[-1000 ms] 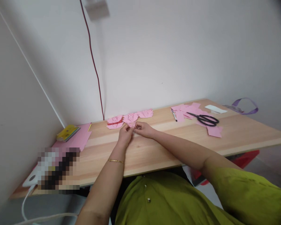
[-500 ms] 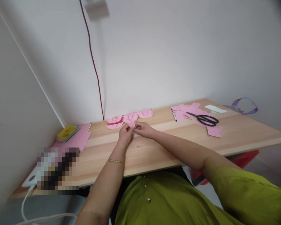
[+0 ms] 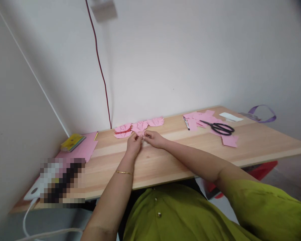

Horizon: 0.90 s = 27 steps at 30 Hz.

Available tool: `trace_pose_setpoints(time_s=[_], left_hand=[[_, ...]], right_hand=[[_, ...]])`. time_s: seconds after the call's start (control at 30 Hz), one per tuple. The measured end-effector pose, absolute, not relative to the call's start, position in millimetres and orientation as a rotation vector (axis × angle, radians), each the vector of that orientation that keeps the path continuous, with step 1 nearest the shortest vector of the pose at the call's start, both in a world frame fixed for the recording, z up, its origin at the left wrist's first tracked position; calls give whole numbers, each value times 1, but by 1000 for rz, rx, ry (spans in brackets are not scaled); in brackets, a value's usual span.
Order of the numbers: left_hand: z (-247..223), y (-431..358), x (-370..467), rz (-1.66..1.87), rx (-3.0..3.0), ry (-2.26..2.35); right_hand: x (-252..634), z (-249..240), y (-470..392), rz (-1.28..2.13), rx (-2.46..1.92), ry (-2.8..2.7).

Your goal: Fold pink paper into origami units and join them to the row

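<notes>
Over the middle of the table, my left hand (image 3: 134,144) and my right hand (image 3: 153,139) meet with their fingers closed in a pinch. A small pale bit shows between the fingertips, too small to name. Just beyond them lies a cut pink paper piece (image 3: 139,126), its near edge partly hidden by my fingers. Similar pink paper pieces flank it, a left one (image 3: 123,134) with a red strip across it and a right one (image 3: 156,122). I cannot tell whether my fingers touch the middle piece.
Black-handled scissors (image 3: 219,128) rest on pink paper scraps (image 3: 229,140) at the right, near a pen (image 3: 186,123) and a white strip (image 3: 230,116). At the left, a yellow pack (image 3: 72,142) sits on pink sheets (image 3: 90,147), with a pencil (image 3: 96,136) beside it. A dark red cable (image 3: 100,63) hangs behind.
My fingertips have shifted slightly apart, and the pale bit between them shows more clearly. Everything else stays in place.
</notes>
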<state>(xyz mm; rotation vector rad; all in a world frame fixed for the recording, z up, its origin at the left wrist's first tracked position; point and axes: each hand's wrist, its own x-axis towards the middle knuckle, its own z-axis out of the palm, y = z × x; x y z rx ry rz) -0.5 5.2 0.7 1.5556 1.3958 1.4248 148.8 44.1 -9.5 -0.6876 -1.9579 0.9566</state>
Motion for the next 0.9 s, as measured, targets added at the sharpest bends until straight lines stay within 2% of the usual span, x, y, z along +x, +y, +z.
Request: trace_pose_setpoints(time_s=[0.57, 0.9], left_hand=[[7, 1, 4, 1482, 1448, 1338], [4, 2, 6, 1403, 1303, 1207]], right_hand=[[148, -6, 42, 1065, -663, -1849], [151, 0, 39, 1046, -638, -1825]])
